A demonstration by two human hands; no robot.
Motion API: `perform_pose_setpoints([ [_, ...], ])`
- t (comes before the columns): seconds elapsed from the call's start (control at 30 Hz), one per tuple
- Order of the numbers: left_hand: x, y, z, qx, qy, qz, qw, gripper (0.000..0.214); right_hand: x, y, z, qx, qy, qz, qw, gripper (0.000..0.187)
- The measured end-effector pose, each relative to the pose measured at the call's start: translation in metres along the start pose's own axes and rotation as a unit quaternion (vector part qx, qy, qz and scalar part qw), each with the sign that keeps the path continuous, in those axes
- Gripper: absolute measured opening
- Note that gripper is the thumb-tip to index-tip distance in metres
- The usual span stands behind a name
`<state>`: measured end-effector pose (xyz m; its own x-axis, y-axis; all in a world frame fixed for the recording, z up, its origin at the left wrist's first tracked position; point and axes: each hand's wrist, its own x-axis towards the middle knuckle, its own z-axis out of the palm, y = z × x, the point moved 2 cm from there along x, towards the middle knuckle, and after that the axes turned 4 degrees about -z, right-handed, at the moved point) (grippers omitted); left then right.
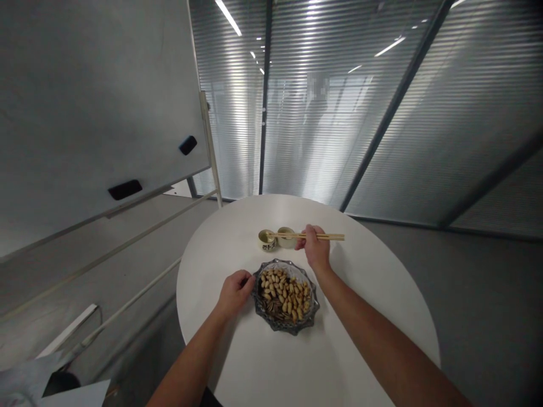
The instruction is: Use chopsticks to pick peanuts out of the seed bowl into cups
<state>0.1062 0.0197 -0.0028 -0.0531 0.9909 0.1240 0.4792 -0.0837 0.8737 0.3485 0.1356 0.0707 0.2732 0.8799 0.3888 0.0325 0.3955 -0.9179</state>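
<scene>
My right hand (314,246) is closed around a pair of wooden chopsticks (335,237), held level. Their tips point left and reach over a small cup with dark lettering (267,246); whether they pinch anything is too small to tell. Beside it stands a second small pale cup (287,243), partly behind the chopsticks. Nearer to me sits a glass bowl with a scalloped rim (314,308), filled with pistachio-like nuts (282,285) and dark striped seeds (274,308). My left hand (236,292) has its curled fingers pressed to the bowl's left rim.
Everything stands on a round white table (369,316). A whiteboard (97,102) on a metal frame rises at the left, with black erasers (125,189) on it. Ribbed glass panels (305,141) close off the far side.
</scene>
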Motion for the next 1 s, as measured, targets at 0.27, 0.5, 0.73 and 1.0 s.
perform_pose_setpoints([
  [0.27, 0.001, 0.001, 0.001, 0.001, 0.005, 0.003, 1.0, 0.036, 0.009, -0.008, 0.015, -0.054, -0.061, 0.002, 0.997, 0.035],
  [0.5, 0.002, -0.002, 0.0, 0.005, -0.001, 0.008, 1.0, 0.037, 0.005, -0.028, 0.006, -0.047, -0.068, 0.01, 0.996, 0.04],
  [0.73, 0.002, 0.0, -0.001, 0.004, -0.008, 0.002, 1.0, 0.037, -0.026, -0.071, -0.084, -0.057, -0.118, 0.005, 0.991, 0.044],
  [1.0, 0.002, -0.001, 0.001, 0.01, -0.006, 0.004, 1.0, 0.037, -0.071, -0.093, -0.143, -0.155, -0.171, 0.037, 0.972, 0.047],
])
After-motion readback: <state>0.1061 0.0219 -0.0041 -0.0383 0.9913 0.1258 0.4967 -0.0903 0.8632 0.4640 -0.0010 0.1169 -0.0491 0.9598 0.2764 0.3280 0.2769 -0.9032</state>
